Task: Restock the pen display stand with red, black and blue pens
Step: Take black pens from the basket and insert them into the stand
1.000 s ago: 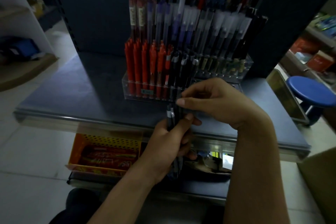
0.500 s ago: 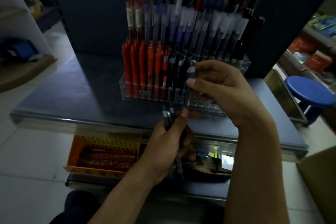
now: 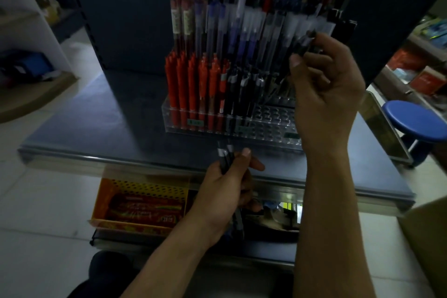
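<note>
**Black-pen stage of restocking.** The right hand (image 3: 326, 84) pinched 1 slim black plastic pen with a silver clip (image 3: 303, 42) between thumb and curled fingers, holding it tilted above the right part of the clear acrylic tiered display stand (image 3: 278, 139). The left hand (image 3: 225, 191) gripped a small bundle of matching black clip pens (image 3: 226, 158) just in front of the stand and below its base; their count could not be told. In the stand's front row, matte orange-red pens (image 3: 193, 89) filled the left part, and glossy black pens with silver clips (image 3: 242, 91) stood directly to their right. The round sockets (image 3: 271, 113) right of these lay open. The higher tiers behind carried translucent capped pens (image 3: 242, 31), too blurred to sort by colour. The step in hand was judged to be seating 1 black pen. The next move would call for righting the barrel and lowering it tip-first into the free socket nearest the black group. The narrow holes demand close aim, and the smooth, hard barrel could slip.
</note>
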The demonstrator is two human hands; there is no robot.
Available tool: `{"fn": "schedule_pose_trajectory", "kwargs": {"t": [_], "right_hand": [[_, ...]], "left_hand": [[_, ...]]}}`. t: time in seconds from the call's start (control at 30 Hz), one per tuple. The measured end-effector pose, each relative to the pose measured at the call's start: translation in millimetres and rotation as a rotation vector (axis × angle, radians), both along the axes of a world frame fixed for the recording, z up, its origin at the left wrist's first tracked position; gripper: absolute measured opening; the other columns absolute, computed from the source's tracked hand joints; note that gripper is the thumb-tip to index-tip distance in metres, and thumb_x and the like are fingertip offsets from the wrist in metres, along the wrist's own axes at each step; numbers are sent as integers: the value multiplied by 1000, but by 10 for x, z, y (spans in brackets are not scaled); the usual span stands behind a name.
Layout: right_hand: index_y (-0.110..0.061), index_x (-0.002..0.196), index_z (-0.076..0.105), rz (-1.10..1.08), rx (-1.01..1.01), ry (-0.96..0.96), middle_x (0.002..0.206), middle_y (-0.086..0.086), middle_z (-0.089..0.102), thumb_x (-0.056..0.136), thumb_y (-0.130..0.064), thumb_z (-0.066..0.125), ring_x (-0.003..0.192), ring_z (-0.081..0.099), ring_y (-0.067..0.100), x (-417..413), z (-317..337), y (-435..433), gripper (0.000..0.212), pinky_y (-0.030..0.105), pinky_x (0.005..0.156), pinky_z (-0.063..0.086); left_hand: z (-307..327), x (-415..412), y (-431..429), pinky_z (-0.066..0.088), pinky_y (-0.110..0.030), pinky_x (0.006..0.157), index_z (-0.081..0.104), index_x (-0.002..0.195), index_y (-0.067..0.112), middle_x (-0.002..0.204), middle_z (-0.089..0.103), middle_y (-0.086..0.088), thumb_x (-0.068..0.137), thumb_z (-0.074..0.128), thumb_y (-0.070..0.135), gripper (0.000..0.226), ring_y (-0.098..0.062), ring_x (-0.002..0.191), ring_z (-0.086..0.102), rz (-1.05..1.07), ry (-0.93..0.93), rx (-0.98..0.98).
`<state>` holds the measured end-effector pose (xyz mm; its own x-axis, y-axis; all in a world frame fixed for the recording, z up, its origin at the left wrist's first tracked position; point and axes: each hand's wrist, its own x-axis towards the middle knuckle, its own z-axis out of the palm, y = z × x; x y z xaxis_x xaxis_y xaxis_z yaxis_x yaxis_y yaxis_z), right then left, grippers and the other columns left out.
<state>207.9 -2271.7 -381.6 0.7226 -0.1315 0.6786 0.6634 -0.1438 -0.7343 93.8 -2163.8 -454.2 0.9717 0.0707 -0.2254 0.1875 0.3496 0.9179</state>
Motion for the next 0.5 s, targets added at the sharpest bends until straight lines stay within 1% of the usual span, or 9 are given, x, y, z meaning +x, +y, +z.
{"fn": "schedule_pose_trajectory", "kwargs": {"t": [0.07, 0.17, 0.23, 0.33, 0.4, 0.43, 0.5], "right_hand": [[-1, 125, 61, -2, -16, 7, 95, 12, 67, 94, -8, 67, 85, 69, 19, 11, -30, 24, 32, 26, 79, 57], [-6, 123, 63, -22, -72, 25, 94, 4, 68, 93, -10, 68, 87, 69, 13, 44, -86, 55, 31, 20, 79, 56], [-10, 121, 65, -23, -106, 50, 93, 0, 69, 92, -10, 69, 87, 69, 9, 73, -144, 74, 29, 18, 78, 55], [-10, 118, 69, -21, -181, 132, 86, -11, 68, 90, -6, 70, 79, 66, -3, 125, -256, 112, 29, 12, 74, 53], [-10, 119, 70, -22, -233, 191, 82, -17, 65, 88, -2, 68, 72, 62, -12, 138, -311, 134, 32, 5, 70, 48], [-11, 120, 70, -25, -253, 208, 81, -18, 64, 87, -1, 67, 70, 61, -14, 132, -318, 135, 34, 4, 69, 46], [-14, 122, 67, -34, -280, 222, 81, -14, 64, 86, -1, 67, 69, 60, -13, 108, -293, 129, 39, 4, 66, 45]], "left_hand": [[6, -1, -2, 45, -23, 49, 65, 89, 9, 49, 34, 11, 103, 45, 37, 37, -4, 43, 40, 1, 9, 5], [23, 2, -10, 44, -24, 48, 64, 87, 9, 49, 32, 10, 103, 45, 37, 37, -6, 42, 37, 1, 16, -14], [47, 0, -15, 44, -25, 48, 63, 88, 7, 47, 34, 11, 102, 46, 37, 37, -4, 41, 39, -1, 20, -28], [80, -17, -19, 44, -26, 48, 61, 96, 3, 42, 46, 13, 102, 48, 37, 36, -2, 38, 45, 5, 34, -33], [96, -29, -23, 45, -27, 50, 59, 102, 1, 42, 49, 13, 101, 49, 37, 38, -3, 38, 43, 6, 38, -26], [101, -33, -21, 45, -27, 50, 59, 103, 0, 41, 49, 13, 101, 49, 37, 38, -2, 37, 43, 6, 38, -23], [116, -34, -17, 44, -26, 50, 58, 104, 0, 41, 49, 13, 101, 48, 36, 37, -2, 37, 46, 5, 40, -25]]}}
